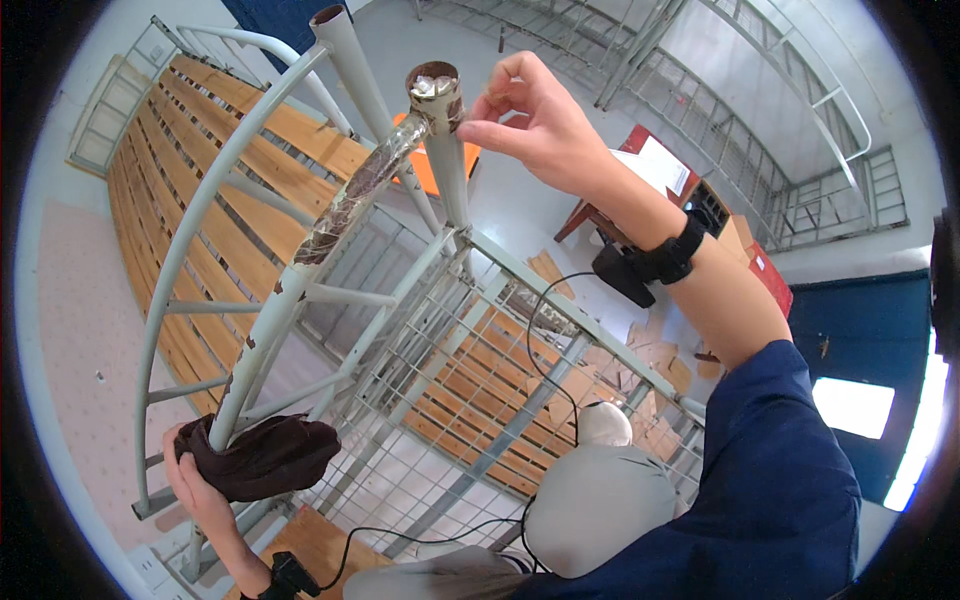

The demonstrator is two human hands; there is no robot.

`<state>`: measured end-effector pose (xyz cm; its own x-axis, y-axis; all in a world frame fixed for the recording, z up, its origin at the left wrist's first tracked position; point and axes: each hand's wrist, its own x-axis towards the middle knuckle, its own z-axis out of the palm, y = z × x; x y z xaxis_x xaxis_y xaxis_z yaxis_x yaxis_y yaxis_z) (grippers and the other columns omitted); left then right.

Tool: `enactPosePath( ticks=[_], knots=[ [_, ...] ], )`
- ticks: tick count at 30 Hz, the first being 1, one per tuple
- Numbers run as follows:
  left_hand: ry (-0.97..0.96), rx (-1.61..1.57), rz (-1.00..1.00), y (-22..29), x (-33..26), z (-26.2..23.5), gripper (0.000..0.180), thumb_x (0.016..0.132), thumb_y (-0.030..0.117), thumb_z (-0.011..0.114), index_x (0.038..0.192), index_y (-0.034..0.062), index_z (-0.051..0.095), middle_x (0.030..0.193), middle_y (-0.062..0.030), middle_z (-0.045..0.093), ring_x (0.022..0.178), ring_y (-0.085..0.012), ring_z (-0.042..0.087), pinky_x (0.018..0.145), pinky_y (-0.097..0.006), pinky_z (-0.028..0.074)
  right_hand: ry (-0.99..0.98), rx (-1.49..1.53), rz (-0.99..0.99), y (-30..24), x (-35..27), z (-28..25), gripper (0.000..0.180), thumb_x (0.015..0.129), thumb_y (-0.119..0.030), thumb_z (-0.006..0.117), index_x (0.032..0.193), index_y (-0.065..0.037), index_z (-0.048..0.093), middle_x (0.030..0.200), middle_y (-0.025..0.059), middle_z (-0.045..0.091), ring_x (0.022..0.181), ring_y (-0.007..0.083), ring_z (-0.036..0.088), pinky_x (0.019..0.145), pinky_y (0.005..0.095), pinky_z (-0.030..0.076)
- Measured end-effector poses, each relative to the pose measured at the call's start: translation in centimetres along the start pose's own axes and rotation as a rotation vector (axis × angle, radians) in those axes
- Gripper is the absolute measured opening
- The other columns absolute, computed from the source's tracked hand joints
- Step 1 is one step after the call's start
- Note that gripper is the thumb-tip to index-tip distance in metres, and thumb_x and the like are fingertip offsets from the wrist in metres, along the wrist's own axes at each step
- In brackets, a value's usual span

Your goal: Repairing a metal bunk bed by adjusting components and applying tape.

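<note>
At 8 o'clock the left hand [198,492] has its grip curled around the dark cloth [272,462], which wraps the rail [262,338]; it looks soft and light, holdable by any fold. At 12 o'clock the right hand [548,128] bends thumb and forefinger beside the post [453,180]; whether they pinch anything, I cannot tell. The tape [368,185] looks thin, slick, best taken by an edge. The post's rim may scrape; room opens at its 4 o'clock.

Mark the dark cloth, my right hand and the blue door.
Dark cloth [265,464]: head view, its bunched middle.
Right hand [546,128]: head view, middle of the hand.
Blue door [858,332]: head view, above its bright white patch.
</note>
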<state>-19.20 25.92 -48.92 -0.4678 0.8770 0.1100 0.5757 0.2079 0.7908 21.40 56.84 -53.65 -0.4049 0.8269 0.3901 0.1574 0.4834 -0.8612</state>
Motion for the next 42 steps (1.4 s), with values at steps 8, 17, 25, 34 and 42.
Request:
enactPosePath(
  ticks=[8,17,25,34,42],
  knots=[
    [0.056,0.039,0.014,0.0,-0.2,-0.1,0.029,0.087,0.008,0.032,0.106,-0.0045,0.05,0.102,-0.0114,0.054,0.098,-0.0194,0.05,0.092,-0.027,0.036,0.021,0.291,-0.093,0.2,0.5,1.5,0.023,0.084,-0.003,0.061,0.094,-0.004,0.04,0.082,0.0037,0.055,0.078,0.0093,0.054,0.069,0.0252,0.046],
    [0.073,0.073,0.016,0.1,-0.2,0.0,0.028,0.088,0.008,0.033,0.106,-0.0055,0.05,0.102,-0.0109,0.054,0.097,-0.0184,0.05,0.091,-0.027,0.036,0.329,0.16,-0.076,-1.2,-0.6,4.2,0.02,0.08,-0.003,0.06,0.09,-0.003,0.043,0.079,0.0017,0.051,0.074,0.008,0.048,0.065,0.0236,0.041],
    [0.114,0.159,0.053,-0.2,-0.1,0.1,0.028,0.087,0.009,0.032,0.102,-0.0053,0.052,0.099,-0.0105,0.056,0.094,-0.0187,0.051,0.089,-0.027,0.037,0.215,0.274,-0.312,-5.9,-2.4,5.9,0.017,0.08,0.003,0.058,0.089,-0.002,0.044,0.078,0.0016,0.048,0.071,0.0084,0.049,0.063,0.022,0.041],
    [0.09,0.204,0.042,0.4,-0.4,-0.1,0.031,0.087,0.009,0.033,0.105,-0.0054,0.052,0.101,-0.0115,0.056,0.095,-0.0191,0.052,0.091,-0.027,0.037,0.025,0.1,0.151,-0.4,-5.1,-1.0,0.027,0.091,-0.011,0.048,0.117,-0.004,0.047,0.101,0.012,0.063,0.09,0.0164,0.06,0.083,0.0319,0.049],
    [0.11,0.284,0.051,-1.9,0.0,-1.4,0.033,0.093,0.01,0.036,0.115,-0.0071,0.053,0.115,-0.0125,0.056,0.107,-0.0191,0.052,0.099,-0.029,0.034,-0.044,0.036,0.436,3.2,-7.8,-5.8,0.03,0.094,-0.011,0.04,0.123,-0.005,0.04,0.103,0.0141,0.064,0.081,0.016,0.062,0.073,0.0298,0.051]
  ],
)
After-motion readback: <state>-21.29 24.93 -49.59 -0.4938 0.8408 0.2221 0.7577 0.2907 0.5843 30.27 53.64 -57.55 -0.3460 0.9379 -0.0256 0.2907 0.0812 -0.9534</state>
